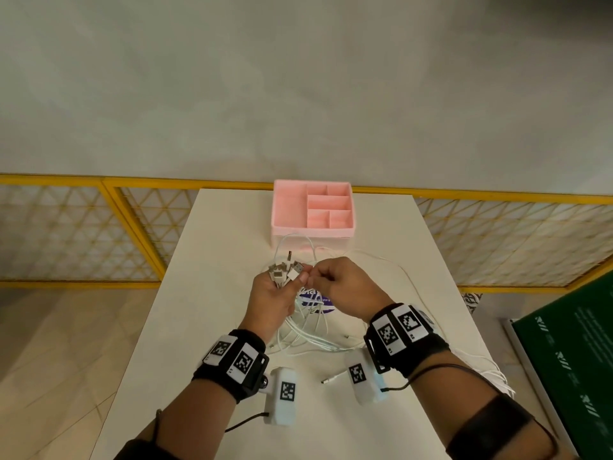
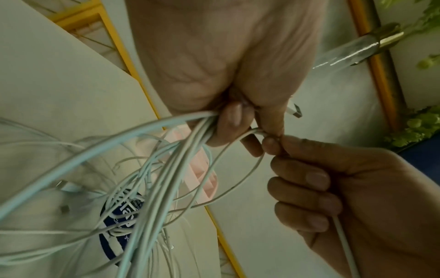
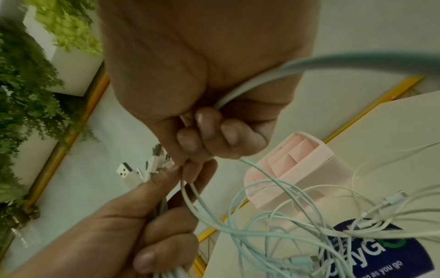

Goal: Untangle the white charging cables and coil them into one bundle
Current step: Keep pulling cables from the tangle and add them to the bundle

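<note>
Several white charging cables [image 1: 308, 333] lie tangled on the white table [image 1: 205, 293]. My left hand [image 1: 290, 282] grips a bunch of them just below their USB plugs [image 1: 282, 268], which fan out above the fist. In the left wrist view the gathered strands [image 2: 190, 150] run down from its curled fingers [image 2: 232, 116]. My right hand [image 1: 315, 277] meets it thumb to thumb and pinches a single cable [image 2: 257, 132]; that cable also trails through its palm [image 2: 342, 244]. The right wrist view shows my curled right fingers [image 3: 207, 131] over the left thumb [image 3: 157, 180], plugs [image 3: 126, 172] beyond.
A pink compartment box [image 1: 311, 207] stands at the table's far edge, touching the cable loops. A loose plug end [image 1: 331, 380] lies near my right wrist. More cable hangs over the table's right edge [image 1: 491, 373]. A blue round sticker [image 3: 371, 252] sits under the tangle.
</note>
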The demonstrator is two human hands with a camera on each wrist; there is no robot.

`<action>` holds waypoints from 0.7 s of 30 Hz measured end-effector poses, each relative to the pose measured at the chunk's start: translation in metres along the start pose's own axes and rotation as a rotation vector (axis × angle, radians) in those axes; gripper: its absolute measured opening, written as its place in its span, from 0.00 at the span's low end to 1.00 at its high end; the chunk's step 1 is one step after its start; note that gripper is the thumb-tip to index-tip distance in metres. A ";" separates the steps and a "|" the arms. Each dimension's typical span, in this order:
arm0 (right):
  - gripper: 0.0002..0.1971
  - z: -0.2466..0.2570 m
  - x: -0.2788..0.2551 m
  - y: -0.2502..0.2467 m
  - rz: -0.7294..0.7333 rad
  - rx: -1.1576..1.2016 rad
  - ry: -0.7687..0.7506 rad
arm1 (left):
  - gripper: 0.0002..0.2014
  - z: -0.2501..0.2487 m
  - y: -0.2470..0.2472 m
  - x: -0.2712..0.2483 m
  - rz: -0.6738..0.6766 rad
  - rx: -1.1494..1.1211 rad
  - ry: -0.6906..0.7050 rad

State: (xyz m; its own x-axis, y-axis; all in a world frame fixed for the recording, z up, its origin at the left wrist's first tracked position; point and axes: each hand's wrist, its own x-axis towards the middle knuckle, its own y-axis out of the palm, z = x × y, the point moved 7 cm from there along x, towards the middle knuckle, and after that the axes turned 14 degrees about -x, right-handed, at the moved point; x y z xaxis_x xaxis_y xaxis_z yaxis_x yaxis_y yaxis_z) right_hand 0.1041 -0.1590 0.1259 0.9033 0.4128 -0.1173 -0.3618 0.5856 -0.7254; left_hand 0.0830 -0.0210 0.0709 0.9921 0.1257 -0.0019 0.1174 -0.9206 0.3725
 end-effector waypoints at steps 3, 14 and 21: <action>0.11 -0.002 -0.001 -0.003 0.011 0.015 0.007 | 0.07 -0.003 0.003 0.001 0.039 0.024 0.028; 0.09 0.020 -0.003 -0.071 -0.075 0.562 -0.053 | 0.07 0.003 0.000 -0.004 0.049 0.157 0.054; 0.09 0.044 -0.012 -0.154 -0.394 0.899 -0.296 | 0.07 0.021 -0.031 0.001 -0.055 0.262 -0.002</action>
State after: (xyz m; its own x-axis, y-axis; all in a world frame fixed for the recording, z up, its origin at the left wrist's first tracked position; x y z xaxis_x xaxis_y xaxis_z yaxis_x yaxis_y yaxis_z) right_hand 0.1384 -0.2237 0.2684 0.9461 0.1624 0.2802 -0.2010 0.9728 0.1149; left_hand 0.0814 -0.0005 0.0399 0.9839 0.1777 -0.0175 0.1786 -0.9767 0.1186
